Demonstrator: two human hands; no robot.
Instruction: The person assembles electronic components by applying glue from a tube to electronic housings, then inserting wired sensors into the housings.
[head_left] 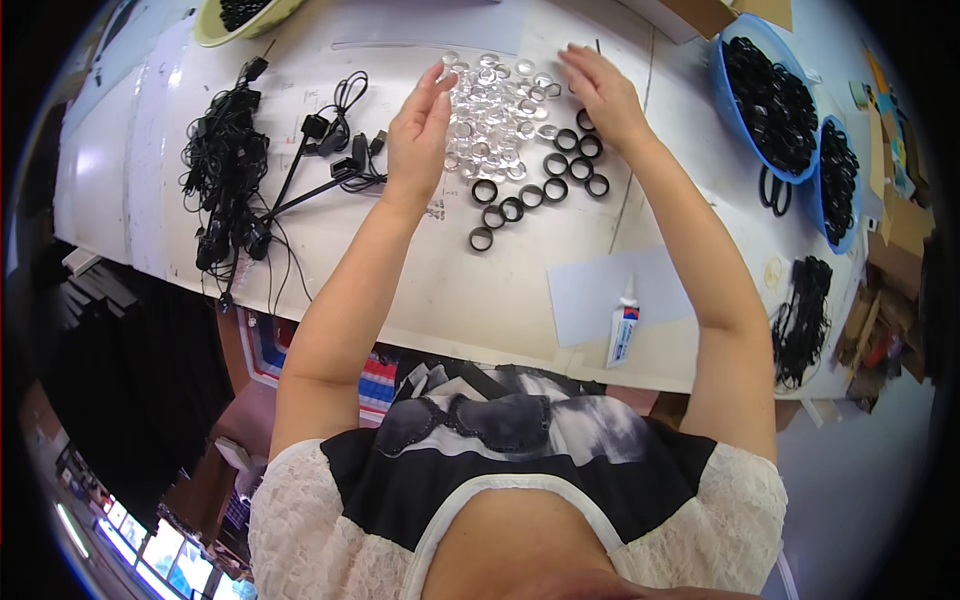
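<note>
On the white table, clear round lens-like discs lie loosely heaped between my two hands. My left hand rests along the heap's left side, fingers stretched out, its inner edge close to the discs. At the far right of the heap, my right hand reaches over the table with its fingers extended, and I see nothing held in it. Several black rings are scattered on the near right side of the discs, some just below my right hand. Whether either hand touches a disc or ring is hard to tell.
Black cables with small box-shaped parts lie tangled at left. Nearer me on the right are a glue tube and a white sheet. Blue basins of black parts stand far right, beside a cable bundle. A yellowish bowl sits far left.
</note>
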